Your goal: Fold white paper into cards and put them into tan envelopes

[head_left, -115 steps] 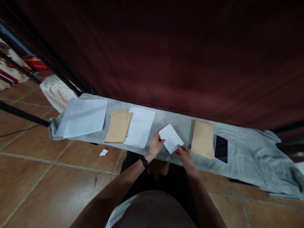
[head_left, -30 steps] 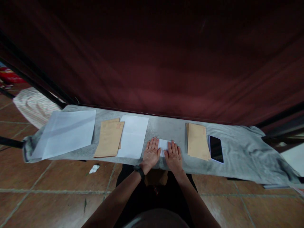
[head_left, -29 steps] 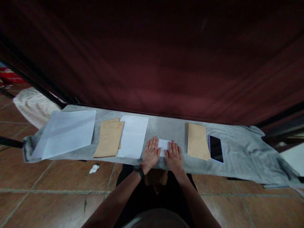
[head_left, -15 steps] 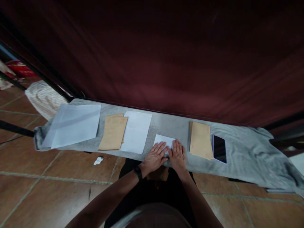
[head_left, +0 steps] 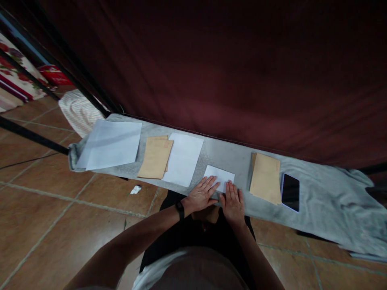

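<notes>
A small folded sheet of white paper (head_left: 220, 174) lies flat on the grey cloth in front of me. My left hand (head_left: 200, 195) rests on its near left part, fingers stretched out and palm down. On the near right corner of the paper lies my right hand (head_left: 232, 203), also flat with straight fingers. The near edge of the paper is partly hidden beneath both hands. To the left is a larger white sheet (head_left: 184, 159), partly under a stack of brown envelopes (head_left: 155, 158). Another stack of brown envelopes (head_left: 265, 177) lies right of my right hand.
A phone (head_left: 290, 192) with a dark screen sits beside the right envelopes. Several large white sheets (head_left: 113, 145) overlap at the left end of the cloth-covered bench (head_left: 225, 151). A dark red curtain (head_left: 211, 72) hangs behind. Crumpled white paper (head_left: 136, 189) is on the tiled floor.
The view has shifted, so the bench appears tilted and moved to the right. Both hands have drawn back toward the paper's near edge, uncovering more of it.
</notes>
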`<state>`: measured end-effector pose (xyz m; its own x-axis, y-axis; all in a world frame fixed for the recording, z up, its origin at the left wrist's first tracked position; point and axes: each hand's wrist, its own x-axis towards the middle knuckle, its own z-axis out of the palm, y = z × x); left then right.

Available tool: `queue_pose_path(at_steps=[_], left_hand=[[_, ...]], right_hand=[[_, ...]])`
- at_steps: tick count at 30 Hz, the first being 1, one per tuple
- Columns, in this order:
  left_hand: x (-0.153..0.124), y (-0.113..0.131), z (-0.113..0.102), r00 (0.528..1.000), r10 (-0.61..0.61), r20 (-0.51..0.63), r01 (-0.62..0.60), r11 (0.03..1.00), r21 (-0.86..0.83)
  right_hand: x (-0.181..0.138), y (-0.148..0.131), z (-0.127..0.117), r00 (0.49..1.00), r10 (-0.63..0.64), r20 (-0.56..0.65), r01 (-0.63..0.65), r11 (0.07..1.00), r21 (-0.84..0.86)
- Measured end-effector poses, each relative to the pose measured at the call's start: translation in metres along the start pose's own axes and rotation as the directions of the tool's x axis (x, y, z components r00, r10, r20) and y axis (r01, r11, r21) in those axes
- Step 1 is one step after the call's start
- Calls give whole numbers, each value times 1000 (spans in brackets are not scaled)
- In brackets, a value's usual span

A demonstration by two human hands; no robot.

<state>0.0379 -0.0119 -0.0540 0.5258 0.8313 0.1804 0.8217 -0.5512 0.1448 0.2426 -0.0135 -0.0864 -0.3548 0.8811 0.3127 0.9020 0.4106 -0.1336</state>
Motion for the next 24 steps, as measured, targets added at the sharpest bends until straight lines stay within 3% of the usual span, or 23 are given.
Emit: queue_pose_path(at_steps=[13,17,24], left_hand=[[-11,-2,-3,1000,-15,-8,15,1000,10],[-10,-1,-5,1000,-10,1,10,1000,19],[-9,-2,-4,1000,-7,30,6,999,37]], right_hand=[[-18,17,-10,998,-43,-46,44,999,26],[-13,0,-9,995,-34,-93,39,998,54],[-12,-21,-6,994,-109,-31,111,991,72]])
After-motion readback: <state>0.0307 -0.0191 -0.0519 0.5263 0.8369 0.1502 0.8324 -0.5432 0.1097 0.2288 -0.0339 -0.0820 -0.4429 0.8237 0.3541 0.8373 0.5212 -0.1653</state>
